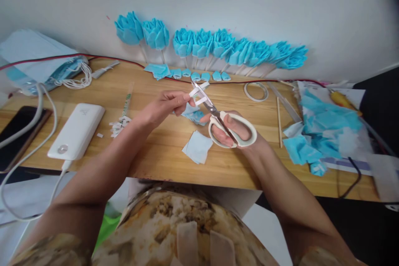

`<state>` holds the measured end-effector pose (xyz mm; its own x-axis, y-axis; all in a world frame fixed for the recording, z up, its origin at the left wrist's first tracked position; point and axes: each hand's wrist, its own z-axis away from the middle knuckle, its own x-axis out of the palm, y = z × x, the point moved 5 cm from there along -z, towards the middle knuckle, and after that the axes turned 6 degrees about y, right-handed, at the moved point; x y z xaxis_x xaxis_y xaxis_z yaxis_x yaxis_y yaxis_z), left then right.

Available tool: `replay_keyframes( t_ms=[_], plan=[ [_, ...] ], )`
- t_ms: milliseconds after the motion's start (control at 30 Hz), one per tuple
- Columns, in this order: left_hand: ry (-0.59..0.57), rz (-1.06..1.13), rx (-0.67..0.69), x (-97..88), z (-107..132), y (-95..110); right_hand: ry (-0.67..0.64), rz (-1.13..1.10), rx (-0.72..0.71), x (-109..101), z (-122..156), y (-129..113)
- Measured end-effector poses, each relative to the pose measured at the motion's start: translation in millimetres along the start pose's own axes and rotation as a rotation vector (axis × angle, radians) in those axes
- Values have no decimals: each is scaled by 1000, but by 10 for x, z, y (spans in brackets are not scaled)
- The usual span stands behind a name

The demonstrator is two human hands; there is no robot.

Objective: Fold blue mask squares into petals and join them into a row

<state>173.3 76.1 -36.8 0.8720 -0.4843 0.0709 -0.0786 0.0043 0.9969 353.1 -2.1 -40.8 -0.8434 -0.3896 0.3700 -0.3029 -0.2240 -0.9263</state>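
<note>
My right hand (232, 129) grips white-handled scissors (218, 117), fingers through the loops, blades open and pointing up-left. The blades meet a narrow white strip (199, 91) that my left hand (165, 106) pinches between thumb and fingers above the wooden table (162, 153). A folded blue paper piece (193, 114) lies just under the hands, and a pale blue square (198, 146) rests nearer the front edge.
Several blue paper flowers (202, 43) on sticks lean against the wall, small blue rolls (199, 76) before them. A white power bank (77, 131), phone (18, 133) and cables lie left. Blue paper scraps (321, 133), a wooden stick (279, 120) and a tape ring (256, 91) lie right.
</note>
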Motion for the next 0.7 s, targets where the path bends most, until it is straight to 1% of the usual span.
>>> replay_keyframes(
  t_ms=[133, 233, 300, 333, 400, 433, 467, 533, 600, 667, 700],
  plan=[
    [32, -36, -4, -14, 13, 48, 58, 120, -23, 2, 11, -72],
    [53, -75, -8, 6, 12, 89, 149, 282, 14, -3, 19, -106],
    [76, -120, -6, 31, -3, 100, 186, 429, 25, 45, 36, -135],
    [85, -153, 0, 49, -15, 101, 174, 519, 9, 98, 52, -160],
    [95, -227, 22, 84, -42, 96, 106, 701, -40, 233, 112, -223],
    [101, -260, 38, 97, -56, 97, 86, 761, -59, 282, 163, -262],
    [107, -287, 55, 106, -70, 102, 101, 777, -62, 295, 229, -306],
    [117, -344, 99, 121, -102, 135, 219, 716, -35, 202, 413, -396],
    [112, -446, 156, 168, -156, 194, 285, 640, 5, 35, 651, -436],
    [77, -595, 226, 298, -245, 243, 352, 537, 73, -185, 913, -399],
    [56, -674, 261, 396, -304, 248, 433, 461, 87, -309, 1046, -371]
  ],
)
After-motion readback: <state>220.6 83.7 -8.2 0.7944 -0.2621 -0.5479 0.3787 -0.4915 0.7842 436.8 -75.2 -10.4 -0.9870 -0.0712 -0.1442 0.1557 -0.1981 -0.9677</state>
